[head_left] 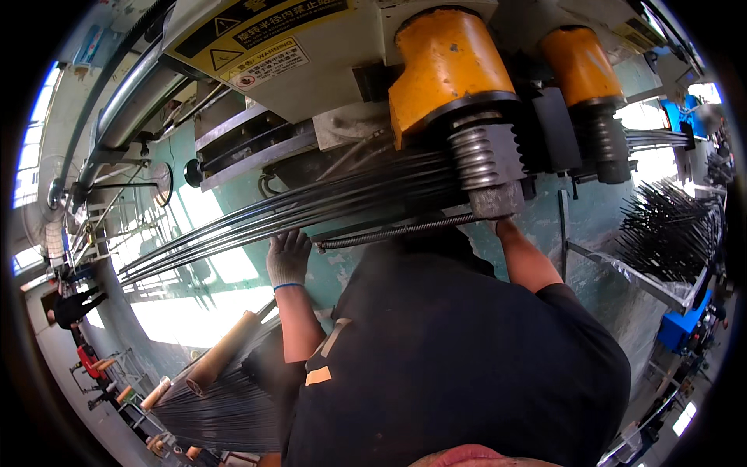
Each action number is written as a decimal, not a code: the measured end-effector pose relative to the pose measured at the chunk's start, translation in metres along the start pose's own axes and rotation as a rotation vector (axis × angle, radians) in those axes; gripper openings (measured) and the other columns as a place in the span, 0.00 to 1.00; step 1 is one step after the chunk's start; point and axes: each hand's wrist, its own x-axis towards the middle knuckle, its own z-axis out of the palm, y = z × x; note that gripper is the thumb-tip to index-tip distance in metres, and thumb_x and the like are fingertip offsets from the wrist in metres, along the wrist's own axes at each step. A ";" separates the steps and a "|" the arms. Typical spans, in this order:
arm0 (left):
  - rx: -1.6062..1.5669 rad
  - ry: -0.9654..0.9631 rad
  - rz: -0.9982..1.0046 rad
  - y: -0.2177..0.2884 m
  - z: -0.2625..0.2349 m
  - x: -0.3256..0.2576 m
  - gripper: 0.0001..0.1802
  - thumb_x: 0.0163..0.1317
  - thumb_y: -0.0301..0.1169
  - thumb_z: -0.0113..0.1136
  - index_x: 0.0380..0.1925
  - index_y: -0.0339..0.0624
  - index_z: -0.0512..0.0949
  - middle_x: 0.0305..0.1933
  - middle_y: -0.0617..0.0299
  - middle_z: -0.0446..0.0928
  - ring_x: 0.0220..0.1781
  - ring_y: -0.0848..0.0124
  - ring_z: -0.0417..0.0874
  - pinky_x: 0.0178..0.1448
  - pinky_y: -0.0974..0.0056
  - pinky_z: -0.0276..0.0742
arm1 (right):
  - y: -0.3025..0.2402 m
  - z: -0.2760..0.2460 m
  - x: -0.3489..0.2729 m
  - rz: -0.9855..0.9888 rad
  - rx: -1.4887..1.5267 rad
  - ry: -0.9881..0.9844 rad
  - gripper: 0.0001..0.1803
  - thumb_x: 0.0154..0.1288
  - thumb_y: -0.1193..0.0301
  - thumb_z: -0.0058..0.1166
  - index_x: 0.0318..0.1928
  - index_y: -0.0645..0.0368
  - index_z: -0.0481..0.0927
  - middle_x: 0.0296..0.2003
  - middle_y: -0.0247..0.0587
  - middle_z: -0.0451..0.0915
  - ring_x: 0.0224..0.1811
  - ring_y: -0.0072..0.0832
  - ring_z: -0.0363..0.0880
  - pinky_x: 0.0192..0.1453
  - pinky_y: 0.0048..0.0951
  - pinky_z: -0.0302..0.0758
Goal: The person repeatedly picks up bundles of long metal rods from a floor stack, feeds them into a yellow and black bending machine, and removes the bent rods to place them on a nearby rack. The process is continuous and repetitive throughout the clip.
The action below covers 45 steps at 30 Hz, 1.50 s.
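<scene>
My left hand [288,260], in a pale knit glove with a blue band at the cuff, is raised just under a bundle of long thin black rods [311,201]. Its fingers point up, slightly apart, with the tips at the lowest rods; I see no grip around them. Beside it is the left end of a coiled, threaded-looking bar [389,233], which runs right to the machine. My right hand [500,224] reaches under a grey metal cylinder [498,201] below an orange machine head [451,70]. Its fingers are hidden there. The rods run into the machine behind that cylinder.
A second orange head [582,66] hangs at the right. Farther right, a metal rack [646,280] holds a heap of black rods [669,233]. At the lower left are a brown cardboard roll [226,350] and more dark rods [218,409]. Another person [71,307] is at the far left.
</scene>
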 end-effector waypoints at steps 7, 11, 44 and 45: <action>0.397 -0.140 0.435 -0.028 0.001 0.011 0.13 0.70 0.36 0.54 0.52 0.53 0.78 0.57 0.64 0.75 0.64 0.64 0.73 0.72 0.54 0.65 | 0.034 0.093 -0.091 0.332 0.676 0.219 0.18 0.70 0.60 0.60 0.34 0.65 0.87 0.30 0.43 0.86 0.33 0.30 0.83 0.41 0.34 0.77; -0.896 -0.294 0.058 -0.049 0.022 -0.012 0.12 0.67 0.36 0.55 0.49 0.56 0.80 0.58 0.68 0.78 0.65 0.65 0.75 0.69 0.51 0.68 | -0.001 0.070 -0.170 0.380 0.555 0.114 0.21 0.68 0.58 0.60 0.42 0.66 0.89 0.35 0.50 0.89 0.41 0.40 0.88 0.51 0.37 0.80; -1.103 0.466 0.295 0.299 -0.154 -0.030 0.26 0.74 0.41 0.62 0.56 0.25 0.79 0.55 0.45 0.85 0.60 0.56 0.85 0.69 0.56 0.77 | -0.141 -0.217 -0.125 -0.419 1.966 0.771 0.20 0.69 0.67 0.65 0.56 0.64 0.80 0.44 0.39 0.84 0.42 0.27 0.83 0.46 0.31 0.81; -1.033 0.460 0.375 0.310 -0.177 -0.036 0.26 0.74 0.40 0.62 0.57 0.23 0.79 0.58 0.42 0.83 0.60 0.54 0.85 0.71 0.54 0.77 | -0.143 -0.215 -0.118 -0.420 1.939 0.761 0.20 0.68 0.67 0.65 0.56 0.64 0.80 0.44 0.39 0.83 0.43 0.27 0.83 0.47 0.32 0.81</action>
